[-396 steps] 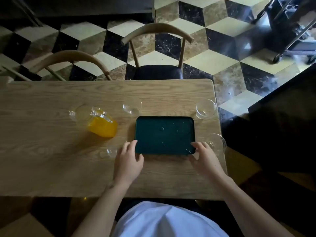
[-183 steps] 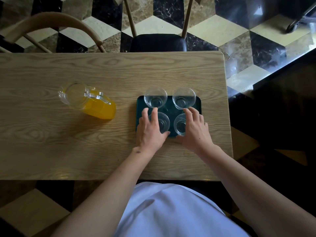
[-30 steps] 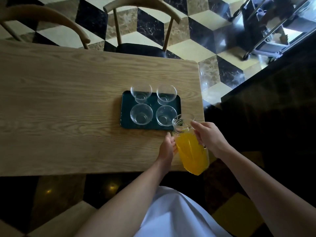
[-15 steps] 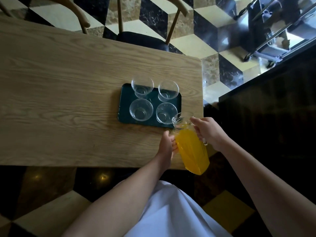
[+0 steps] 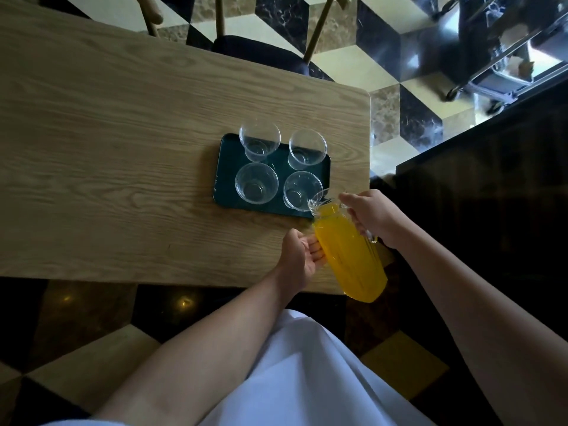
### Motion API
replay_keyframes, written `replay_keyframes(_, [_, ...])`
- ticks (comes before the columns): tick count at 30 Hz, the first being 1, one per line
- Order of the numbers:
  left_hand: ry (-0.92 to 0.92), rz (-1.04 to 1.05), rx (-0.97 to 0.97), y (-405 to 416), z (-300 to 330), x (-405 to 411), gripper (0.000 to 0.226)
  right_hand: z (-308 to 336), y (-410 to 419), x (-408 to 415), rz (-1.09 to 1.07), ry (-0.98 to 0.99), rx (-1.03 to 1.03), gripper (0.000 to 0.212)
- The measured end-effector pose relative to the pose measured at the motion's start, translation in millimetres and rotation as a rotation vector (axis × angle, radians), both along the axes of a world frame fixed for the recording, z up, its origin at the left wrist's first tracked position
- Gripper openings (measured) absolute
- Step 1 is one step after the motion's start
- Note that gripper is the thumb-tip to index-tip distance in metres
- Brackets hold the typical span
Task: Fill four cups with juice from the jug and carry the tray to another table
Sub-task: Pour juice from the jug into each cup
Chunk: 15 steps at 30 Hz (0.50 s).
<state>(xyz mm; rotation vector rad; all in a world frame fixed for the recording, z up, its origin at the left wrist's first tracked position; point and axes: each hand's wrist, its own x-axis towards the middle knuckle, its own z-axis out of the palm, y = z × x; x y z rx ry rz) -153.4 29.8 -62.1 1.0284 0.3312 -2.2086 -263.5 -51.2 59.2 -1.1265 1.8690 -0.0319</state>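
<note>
A dark green tray (image 5: 223,176) lies near the right end of the wooden table (image 5: 123,149) and carries several clear cups, all without juice. The glass jug (image 5: 347,250) of orange juice is tilted, and its spout sits over the rim of the near right cup (image 5: 302,190). My right hand (image 5: 368,216) grips the jug's handle. My left hand (image 5: 302,256) steadies the jug's body, fingers curled against its side. The near left cup (image 5: 256,183), far left cup (image 5: 259,141) and far right cup (image 5: 307,149) stand apart from the jug.
A wooden chair with a dark seat (image 5: 261,53) stands at the table's far side. A wheeled metal cart (image 5: 498,56) is at the top right on the checkered floor. A dark counter (image 5: 491,179) runs along the right of the table.
The jug has tipped further and its spout has come over the near right cup's rim. Both hands kept their hold on it.
</note>
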Motion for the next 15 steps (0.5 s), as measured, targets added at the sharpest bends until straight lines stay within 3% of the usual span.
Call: replay_keyframes(15, [0.038,0.024,0.038,-1.3,-0.8,0.2,0.061,-11.6,-12.0,2.7,0.047,0.073,0.008,0.04])
